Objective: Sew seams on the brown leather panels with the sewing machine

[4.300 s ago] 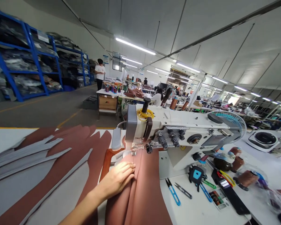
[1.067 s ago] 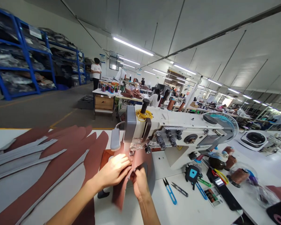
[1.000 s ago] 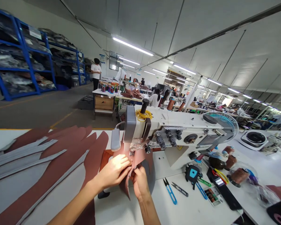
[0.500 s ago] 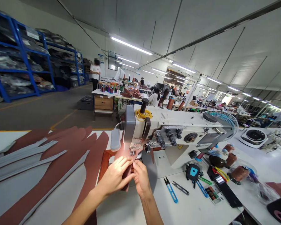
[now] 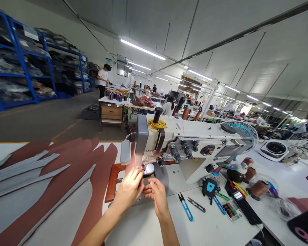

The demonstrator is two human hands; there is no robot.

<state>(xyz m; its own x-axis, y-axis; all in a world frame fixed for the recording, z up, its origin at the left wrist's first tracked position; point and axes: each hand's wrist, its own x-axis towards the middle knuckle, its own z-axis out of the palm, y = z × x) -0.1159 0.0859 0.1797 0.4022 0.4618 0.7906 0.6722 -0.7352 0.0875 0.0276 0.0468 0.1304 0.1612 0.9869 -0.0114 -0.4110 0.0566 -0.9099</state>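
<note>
Both of my hands are at the needle area of a white industrial sewing machine (image 5: pixel 192 133). My left hand (image 5: pixel 129 189) has its fingers bunched together just in front of the presser foot (image 5: pixel 146 167), lit by the machine lamp. My right hand (image 5: pixel 157 193) is beside it, thumb and fingers pinched toward the left fingertips. What they pinch is too small to make out. A strip of brown material (image 5: pixel 131 160) shows behind the foot. The machine bed in front of the needle is bare.
Large brown cut pieces (image 5: pixel 74 171) and grey strips (image 5: pixel 23 171) lie on the white table at left. Blue snips (image 5: pixel 186 209), black snips (image 5: pixel 196 204), a phone (image 5: pixel 242 204), thread spools (image 5: pixel 258 188) and a small fan (image 5: pixel 242 131) are at right. Other people work at distant tables.
The brown piece my hands were guiding has passed back through the machine and no longer lies in front of the needle. My right hand came in; both hands closed up to the foot.
</note>
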